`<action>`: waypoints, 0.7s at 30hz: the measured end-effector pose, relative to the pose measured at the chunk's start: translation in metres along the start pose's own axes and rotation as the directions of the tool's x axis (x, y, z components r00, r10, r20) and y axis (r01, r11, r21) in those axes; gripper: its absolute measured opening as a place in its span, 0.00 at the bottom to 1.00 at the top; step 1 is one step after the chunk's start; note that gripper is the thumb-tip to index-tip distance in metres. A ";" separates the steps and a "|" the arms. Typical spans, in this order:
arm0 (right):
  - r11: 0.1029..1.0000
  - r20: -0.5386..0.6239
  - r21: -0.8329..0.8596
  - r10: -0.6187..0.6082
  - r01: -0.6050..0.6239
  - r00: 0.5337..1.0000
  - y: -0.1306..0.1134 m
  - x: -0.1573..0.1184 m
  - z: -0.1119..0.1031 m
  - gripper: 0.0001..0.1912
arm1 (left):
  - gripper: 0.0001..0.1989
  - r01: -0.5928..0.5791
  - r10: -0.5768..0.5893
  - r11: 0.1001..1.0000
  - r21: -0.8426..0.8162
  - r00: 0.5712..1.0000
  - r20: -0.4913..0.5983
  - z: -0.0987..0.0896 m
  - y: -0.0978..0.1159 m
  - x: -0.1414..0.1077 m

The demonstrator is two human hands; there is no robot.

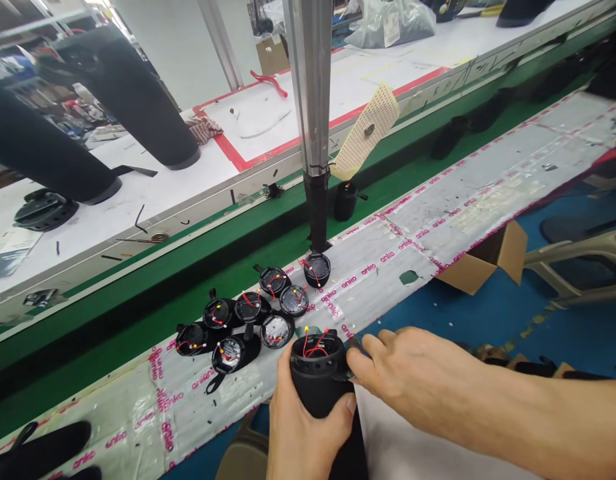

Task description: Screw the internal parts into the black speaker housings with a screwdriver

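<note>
My left hand (308, 427) is wrapped round a black cylindrical housing (318, 387), which stands tilted with its open end up. Red wires (315, 347) with small yellow and red connectors stick out of that opening. At the right side of the rim, my right hand (383, 357) is closed, fingers pinched on a small dark piece that I cannot make out. Several similar black cylinders (251, 307) stand grouped on the bench beyond my hands, wires showing at their tops. One more black cylinder (317, 270) is at the foot of the metal post.
Plastic printed with pink lettering covers the bench (378, 260). Behind a green conveyor belt (153, 273) runs a white shelf (268, 127) with large black cylinders (133, 100). A metal post (311, 100) rises ahead. An open cardboard box (483, 260) and a chair (578, 267) are at right.
</note>
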State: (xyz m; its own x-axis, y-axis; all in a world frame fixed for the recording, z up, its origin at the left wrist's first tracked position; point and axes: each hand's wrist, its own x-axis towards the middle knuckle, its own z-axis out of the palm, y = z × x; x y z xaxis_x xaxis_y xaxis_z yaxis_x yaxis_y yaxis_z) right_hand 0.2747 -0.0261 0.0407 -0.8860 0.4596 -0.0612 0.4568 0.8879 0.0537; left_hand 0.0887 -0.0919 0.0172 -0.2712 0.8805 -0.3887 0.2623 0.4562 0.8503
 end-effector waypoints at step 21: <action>0.904 0.005 0.395 0.175 -0.163 0.985 0.007 0.007 0.014 0.07 | 0.40 0.007 -0.006 0.996 -0.093 1.000 0.012 -0.002 -0.014 0.009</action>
State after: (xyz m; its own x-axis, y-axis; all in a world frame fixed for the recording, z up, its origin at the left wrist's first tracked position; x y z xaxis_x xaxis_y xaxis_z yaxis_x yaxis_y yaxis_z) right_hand 0.2727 -0.0160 0.0269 -0.7919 0.6080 -0.0562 0.5885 0.7356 -0.3355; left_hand 0.0803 -0.0906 0.0022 -0.2613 0.8793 -0.3983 0.1733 0.4486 0.8768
